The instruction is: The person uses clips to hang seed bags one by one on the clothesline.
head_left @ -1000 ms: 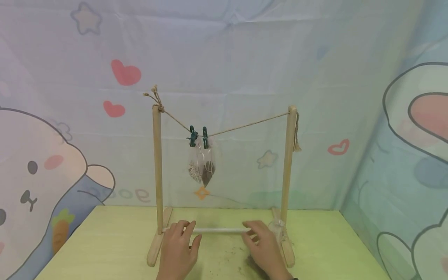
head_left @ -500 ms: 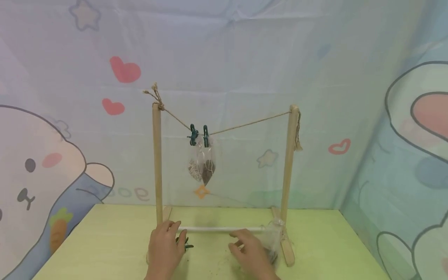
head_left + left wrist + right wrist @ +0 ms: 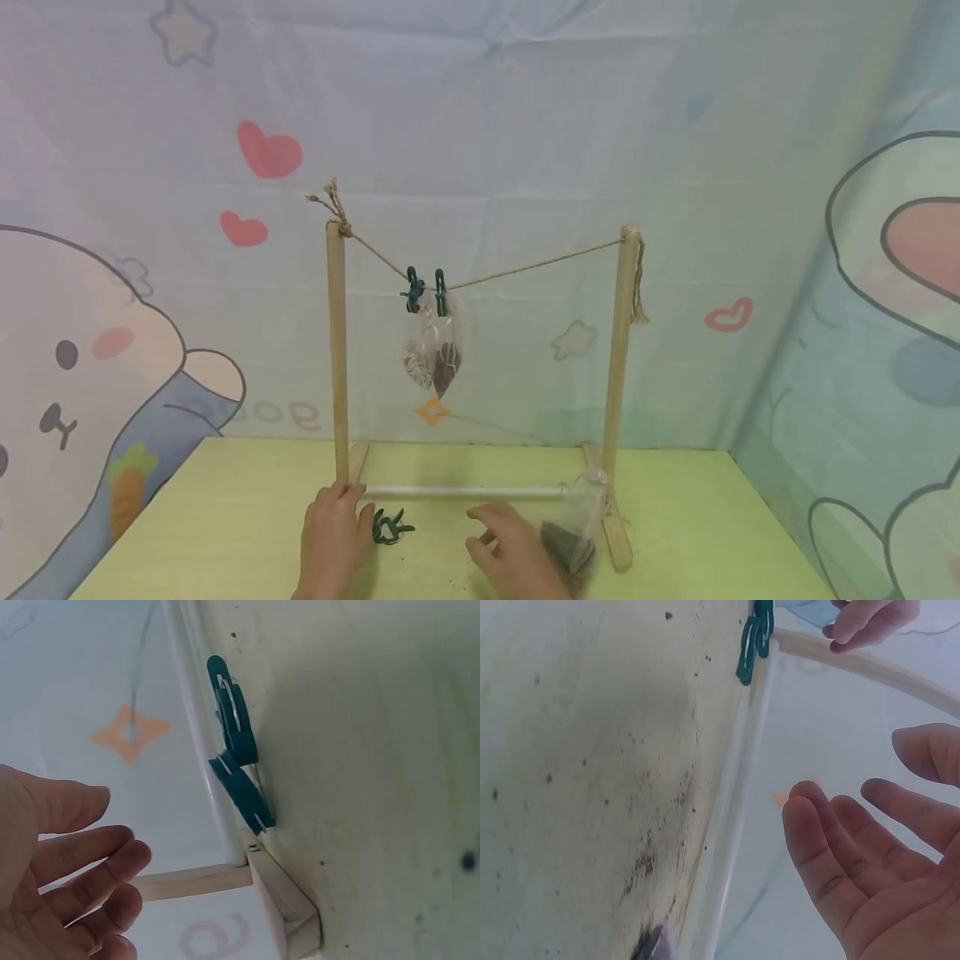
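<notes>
My left hand (image 3: 334, 533) hovers over the table by the stand's left foot, with nothing in its loosely bent fingers. Just right of it lie green clothespins (image 3: 390, 527), which the left wrist view shows as two clips (image 3: 240, 746) beside the white crossbar. My right hand (image 3: 513, 550) is also empty, its fingers relaxed and slightly bent. Right of that hand, a clear plastic bag (image 3: 573, 542) with dark contents rests on the table, partly hidden. Two clear bags (image 3: 433, 354) with grainy and dark contents hang from the twine (image 3: 525, 269) under green clothespins (image 3: 441, 293).
Two wooden posts (image 3: 339, 358) hold up the twine, joined low down by a white crossbar (image 3: 465, 492). A wooden foot (image 3: 618, 537) sits under the right post. Dark crumbs (image 3: 649, 859) dot the pale table. A printed cloth (image 3: 525, 125) hangs behind.
Both hands have shifted left and slightly down. The clothespins on the table and the bag at the right have come into sight from behind the hands. The hanging bags have stayed put.
</notes>
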{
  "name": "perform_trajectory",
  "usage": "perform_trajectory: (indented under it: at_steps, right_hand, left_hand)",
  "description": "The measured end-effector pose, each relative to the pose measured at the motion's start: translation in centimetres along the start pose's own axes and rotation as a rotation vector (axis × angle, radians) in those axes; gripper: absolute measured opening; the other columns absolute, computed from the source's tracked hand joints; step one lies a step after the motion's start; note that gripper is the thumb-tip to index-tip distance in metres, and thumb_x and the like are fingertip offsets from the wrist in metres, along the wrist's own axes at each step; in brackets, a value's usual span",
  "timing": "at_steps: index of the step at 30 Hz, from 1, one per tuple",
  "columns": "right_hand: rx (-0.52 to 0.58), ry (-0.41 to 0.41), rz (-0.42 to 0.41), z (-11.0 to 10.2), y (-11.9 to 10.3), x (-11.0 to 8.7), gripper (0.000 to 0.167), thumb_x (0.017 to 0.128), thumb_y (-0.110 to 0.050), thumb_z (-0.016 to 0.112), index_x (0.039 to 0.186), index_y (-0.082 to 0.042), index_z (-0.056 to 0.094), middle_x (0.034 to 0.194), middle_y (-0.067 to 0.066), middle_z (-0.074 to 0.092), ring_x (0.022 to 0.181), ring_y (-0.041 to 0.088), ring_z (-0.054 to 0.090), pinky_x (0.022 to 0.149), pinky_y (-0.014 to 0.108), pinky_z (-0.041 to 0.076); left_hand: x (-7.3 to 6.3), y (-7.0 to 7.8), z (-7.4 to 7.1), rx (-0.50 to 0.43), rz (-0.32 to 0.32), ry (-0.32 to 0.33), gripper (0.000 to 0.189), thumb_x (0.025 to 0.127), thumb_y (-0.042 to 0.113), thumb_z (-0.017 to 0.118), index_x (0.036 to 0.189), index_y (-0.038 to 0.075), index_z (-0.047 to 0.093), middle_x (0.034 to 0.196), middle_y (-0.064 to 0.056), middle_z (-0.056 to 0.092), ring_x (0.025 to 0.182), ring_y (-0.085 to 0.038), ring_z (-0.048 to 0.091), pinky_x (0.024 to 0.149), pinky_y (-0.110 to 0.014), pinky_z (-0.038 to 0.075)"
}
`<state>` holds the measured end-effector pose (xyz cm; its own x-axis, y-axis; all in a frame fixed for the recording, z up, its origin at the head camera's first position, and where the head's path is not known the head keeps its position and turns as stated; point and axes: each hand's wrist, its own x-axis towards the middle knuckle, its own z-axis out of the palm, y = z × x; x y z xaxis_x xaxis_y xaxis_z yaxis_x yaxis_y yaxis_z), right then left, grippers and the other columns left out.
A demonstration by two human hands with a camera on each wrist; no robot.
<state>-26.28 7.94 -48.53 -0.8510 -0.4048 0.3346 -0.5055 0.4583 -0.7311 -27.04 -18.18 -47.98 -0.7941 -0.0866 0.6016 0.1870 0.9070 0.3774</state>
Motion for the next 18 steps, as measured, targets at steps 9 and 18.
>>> perform_trajectory:
  at_steps: [9, 18]
  right_hand:
    - [-0.028, -0.064, 0.028, 1.1, -0.6, 0.1, 0.037, 0.099, -0.016, 0.067, 0.134, -0.004, 0.065, 0.133, 0.017, 0.061, 0.084, 0.008, 0.066, 0.065, 0.022, 0.054]
    - [0.0, -0.104, 0.036, 1.4, -1.4, -0.1, 0.043, 0.099, -0.019, 0.07, 0.137, -0.001, 0.062, 0.136, 0.02, 0.059, 0.082, 0.004, 0.064, 0.066, 0.021, 0.054]
  left_hand:
    - [-0.3, -1.1, 0.7, 0.077, -0.013, -0.158, 0.024, 0.077, 0.007, 0.088, 0.095, -0.005, 0.078, 0.093, -0.021, 0.073, 0.073, -0.03, 0.063, 0.059, -0.039, 0.048]
    - [-0.6, -1.7, 1.6, 0.139, -0.034, -0.329, 0.032, 0.078, 0.01, 0.088, 0.105, -0.003, 0.078, 0.099, -0.019, 0.069, 0.083, -0.029, 0.059, 0.064, -0.04, 0.048]
